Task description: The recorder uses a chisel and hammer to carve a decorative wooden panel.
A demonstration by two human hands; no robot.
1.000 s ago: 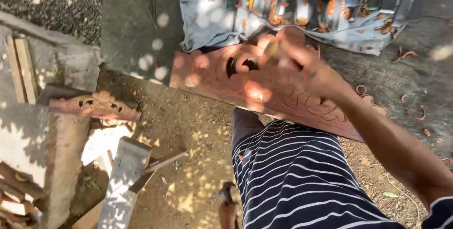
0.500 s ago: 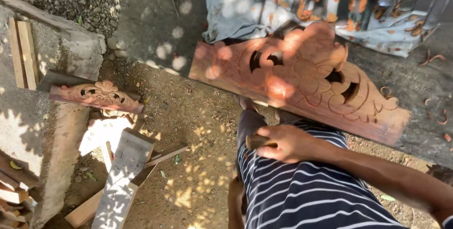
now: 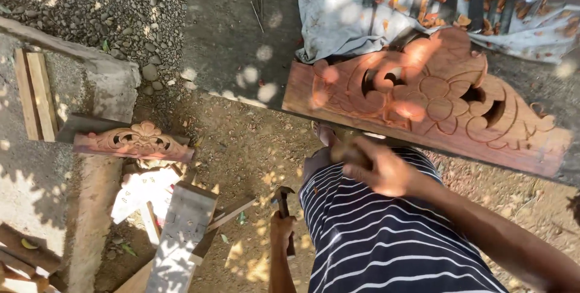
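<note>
A reddish carved wooden panel (image 3: 435, 103) with flower and scroll cut-outs lies on the dark work surface in front of me. My right hand (image 3: 380, 169) is below its near edge, over my striped lap, closed around a small brownish wooden object (image 3: 341, 148) that I cannot identify. My left hand (image 3: 281, 232) hangs low beside my left thigh and grips the handle of a dark-headed hammer (image 3: 283, 195) that points upward. Neither hand touches the panel.
A grey cloth (image 3: 338, 27) with several chisels and wood chips lies behind the panel. A smaller carved piece (image 3: 136, 142) rests on a concrete ledge at left. Wooden offcuts (image 3: 181, 232), white scraps and gravel cover the dirt ground.
My right hand has come off the carved panel and down to my lap, still closed. My left hand with the hammer has come into view at the bottom.
</note>
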